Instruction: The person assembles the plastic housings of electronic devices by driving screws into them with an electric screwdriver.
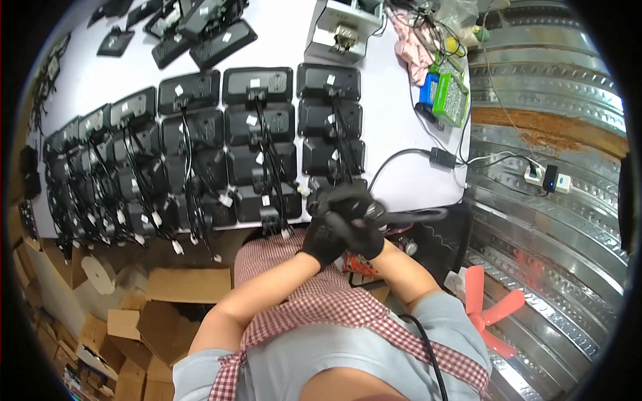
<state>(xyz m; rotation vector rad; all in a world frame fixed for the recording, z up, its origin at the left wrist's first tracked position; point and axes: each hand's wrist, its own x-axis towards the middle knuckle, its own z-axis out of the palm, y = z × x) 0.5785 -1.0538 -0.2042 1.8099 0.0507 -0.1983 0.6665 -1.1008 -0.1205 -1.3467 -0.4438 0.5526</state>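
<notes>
A gloved left hand (324, 242) and right hand (366, 244) meet at a dark, blurred item (344, 199) over the near edge of the desk (394, 134), their grip impossible to tell. The step looks like two-handed handling of that piece; the next move calls for steady support. Rows of black cabled units (204, 130) spread left and far.

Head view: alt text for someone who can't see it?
A person's black-gloved left hand and right hand work close together at a white table's near edge, with a blurred dark item. Rows of black panels with cables line the table's left and middle; cardboard boxes lie lower left, a pink fan lower right.
</notes>
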